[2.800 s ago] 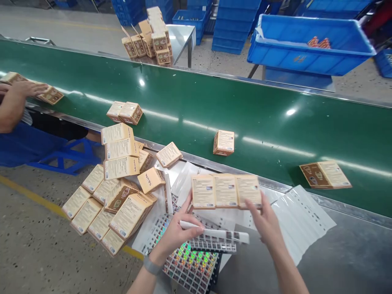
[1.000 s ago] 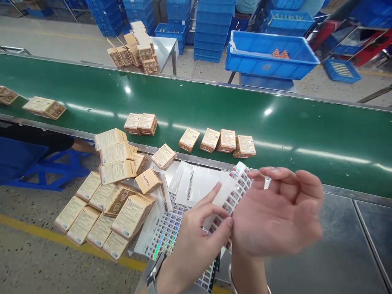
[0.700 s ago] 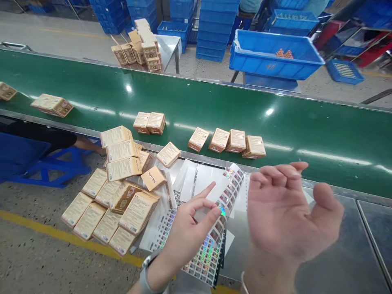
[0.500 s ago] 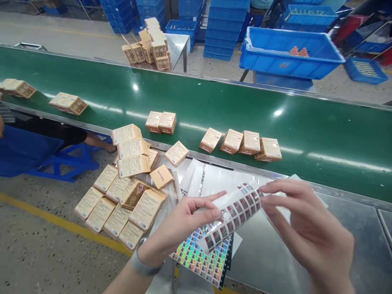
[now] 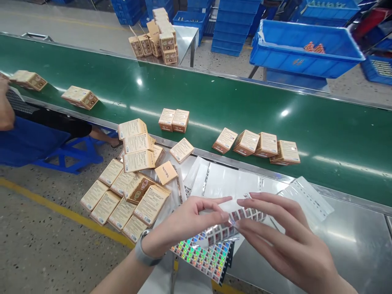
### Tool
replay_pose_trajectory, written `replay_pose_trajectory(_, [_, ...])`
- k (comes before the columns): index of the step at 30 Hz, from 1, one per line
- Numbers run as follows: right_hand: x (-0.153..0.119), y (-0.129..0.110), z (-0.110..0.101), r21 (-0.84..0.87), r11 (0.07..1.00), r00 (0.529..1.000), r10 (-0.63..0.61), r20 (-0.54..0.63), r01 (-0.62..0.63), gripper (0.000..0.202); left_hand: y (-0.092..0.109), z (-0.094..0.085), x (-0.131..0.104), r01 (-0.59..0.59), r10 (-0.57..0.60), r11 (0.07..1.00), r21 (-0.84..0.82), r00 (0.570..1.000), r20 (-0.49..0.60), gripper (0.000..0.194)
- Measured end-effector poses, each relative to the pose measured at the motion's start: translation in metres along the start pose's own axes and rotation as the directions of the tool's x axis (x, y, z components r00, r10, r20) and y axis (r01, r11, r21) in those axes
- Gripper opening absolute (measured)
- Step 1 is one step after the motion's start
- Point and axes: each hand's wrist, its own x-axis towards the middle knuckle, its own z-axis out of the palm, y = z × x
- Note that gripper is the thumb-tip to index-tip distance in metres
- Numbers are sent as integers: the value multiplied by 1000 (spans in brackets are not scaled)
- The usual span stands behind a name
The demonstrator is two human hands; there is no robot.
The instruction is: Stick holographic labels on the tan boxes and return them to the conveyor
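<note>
My left hand, with a grey band on its wrist, pinches a curled sheet of small stickers between thumb and fingers. The stickers have dark reddish squares with white gaps. My right hand closes on the same sheet, its thumb close to my left thumb; whether a single sticker sits in its fingertips I cannot make out. Beneath both hands lies a shiny rainbow holographic sheet of small labels. To the left, several small printed boxes lie in rows and stacks beside the sheets.
Several boxes stand on the green conveyor belt beyond the metal table. White backing sheets lie by the belt's edge. Across it are stacked cartons and a blue crate. At left, another person's arm reaches the belt.
My right hand has moved left, from the sheet's right end to beside my left thumb. The sheet sits lower and flatter. The view has shifted slightly, and another person's arm shows more at left.
</note>
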Motion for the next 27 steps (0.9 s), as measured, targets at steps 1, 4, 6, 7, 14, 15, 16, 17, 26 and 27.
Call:
replay_pose_trajectory(1, [1, -1, 0, 70, 993, 995, 97, -6, -96, 12, -1, -1, 1, -9, 9, 1000, 4, 1000, -28, 26])
replay_pose_trajectory(4, [3, -4, -2, 337, 798, 864, 490, 119, -499, 16, -4, -2, 2, -74, 85, 995, 68, 979, -183, 34])
replay_pose_trajectory(6, [0, -5, -3, 454, 525, 681, 662, 314, -720, 27, -6, -2, 1, -107, 141, 985, 139, 953, -268, 28])
replay_pose_trajectory(7, [-2, -5, -2, 475, 375, 580, 695, 425, -796, 30, -8, -1, 0, -109, 156, 979, 172, 944, -291, 25])
replay_pose_trajectory(14, [-7, -2, 5, 389, -133, 252, 568, 783, -911, 59, -10, 8, -3, -146, 224, 943, 300, 943, -248, 20])
replay_pose_trajectory(15, [-7, -2, 6, 388, -135, 251, 565, 786, -912, 58, -9, 8, -2, -151, 229, 941, 304, 943, -240, 19])
replay_pose_trajectory(16, [-6, -2, 6, 387, -136, 251, 560, 789, -912, 57, -8, 8, -2, -152, 229, 940, 305, 945, -234, 18])
replay_pose_trajectory(17, [-6, -1, 7, 385, -135, 251, 557, 792, -913, 56, -7, 8, -2, -148, 224, 941, 304, 946, -234, 17])
replay_pose_trajectory(26, [-10, -1, 11, 396, -156, 259, 536, 803, -905, 50, -1, 7, 0, -129, 186, 959, 253, 958, -219, 15])
replay_pose_trajectory(27, [-9, -1, 12, 399, -156, 260, 540, 800, -903, 50, -1, 7, 1, -128, 183, 961, 245, 959, -217, 15])
